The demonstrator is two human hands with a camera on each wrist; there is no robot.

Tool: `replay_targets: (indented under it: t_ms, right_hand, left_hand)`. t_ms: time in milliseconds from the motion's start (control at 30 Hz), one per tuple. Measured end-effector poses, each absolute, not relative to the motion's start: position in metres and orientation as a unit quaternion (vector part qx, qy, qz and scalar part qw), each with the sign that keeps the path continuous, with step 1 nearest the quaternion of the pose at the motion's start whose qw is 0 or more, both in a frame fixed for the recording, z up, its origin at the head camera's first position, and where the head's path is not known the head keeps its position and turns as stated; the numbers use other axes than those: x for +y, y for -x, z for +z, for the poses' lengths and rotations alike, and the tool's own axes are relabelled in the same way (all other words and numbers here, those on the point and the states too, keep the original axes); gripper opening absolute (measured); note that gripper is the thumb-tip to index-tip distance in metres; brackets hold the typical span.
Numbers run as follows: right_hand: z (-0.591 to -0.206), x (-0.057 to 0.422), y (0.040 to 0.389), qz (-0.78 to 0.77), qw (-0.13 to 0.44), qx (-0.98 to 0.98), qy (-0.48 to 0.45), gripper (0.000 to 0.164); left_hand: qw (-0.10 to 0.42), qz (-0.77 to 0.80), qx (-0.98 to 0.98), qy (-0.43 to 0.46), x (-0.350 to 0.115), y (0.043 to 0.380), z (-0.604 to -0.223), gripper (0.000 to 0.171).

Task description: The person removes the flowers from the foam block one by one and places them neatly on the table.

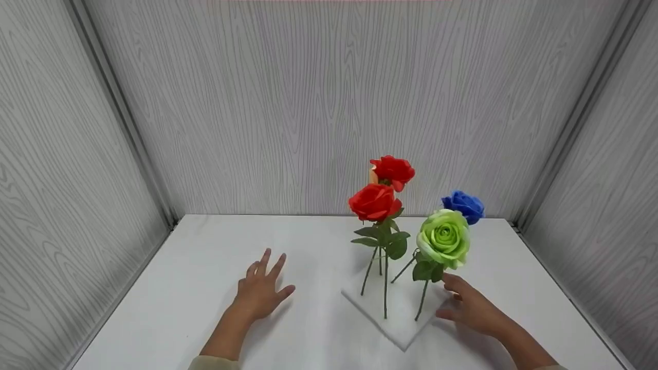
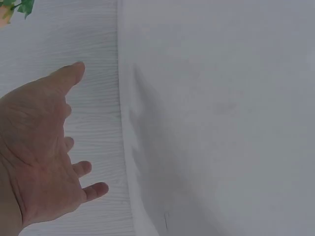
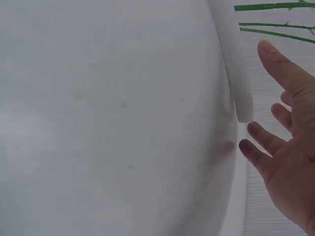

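Observation:
A white foam slab (image 1: 380,321) lies on the table with several artificial roses standing in it. Two red roses (image 1: 374,202) rise at its left, and an orange one (image 1: 373,174) is mostly hidden behind them. On the right a light green rose (image 1: 444,238) partly covers a blue rose (image 1: 465,206). My right hand (image 1: 473,306) is beside the slab's right edge, fingers loosely bent around nothing. In the right wrist view its fingertips are close to the slab's end (image 3: 241,98). My left hand (image 1: 259,293) hovers over the table left of the slab, fingers spread and holding nothing.
The white table (image 1: 308,257) is enclosed by a grey wood-grain back panel (image 1: 282,113) and side panels at the left (image 1: 67,195) and right (image 1: 596,180). The flower heads stand well above the slab, in front of the back panel.

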State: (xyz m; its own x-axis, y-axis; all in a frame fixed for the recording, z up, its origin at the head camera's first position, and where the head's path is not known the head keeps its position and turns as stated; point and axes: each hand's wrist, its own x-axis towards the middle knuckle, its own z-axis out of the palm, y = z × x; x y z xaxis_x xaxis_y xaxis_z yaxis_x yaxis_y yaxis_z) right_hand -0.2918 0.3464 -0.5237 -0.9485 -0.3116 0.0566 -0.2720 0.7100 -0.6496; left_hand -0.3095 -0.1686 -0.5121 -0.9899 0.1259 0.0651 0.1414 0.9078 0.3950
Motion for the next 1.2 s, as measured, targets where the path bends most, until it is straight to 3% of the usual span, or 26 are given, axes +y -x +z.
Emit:
replay_targets:
  t_ms: [200, 533, 800, 1200]
  right_hand:
    - [-0.529, 0.340, 0.297, -0.348, 0.020, 0.922, 0.168, 0.070]
    - [-0.533, 0.334, 0.301, -0.321, 0.035, 0.934, 0.150, 0.058]
    - [-0.540, 0.338, 0.304, -0.335, 0.047, 0.929, 0.152, 0.070]
    - [-0.539, 0.334, 0.303, -0.327, 0.040, 0.936, 0.124, 0.071]
  left_hand:
    - [0.025, -0.270, -0.960, 0.075, -0.149, 0.316, -0.520, 0.083]
    - [-0.002, -0.349, -0.932, 0.101, -0.122, 0.325, -0.517, 0.078]
    - [-0.019, -0.386, -0.912, 0.137, -0.102, 0.331, -0.519, 0.075]
    - [-0.028, -0.461, -0.874, 0.150, -0.067, 0.331, -0.518, 0.071]
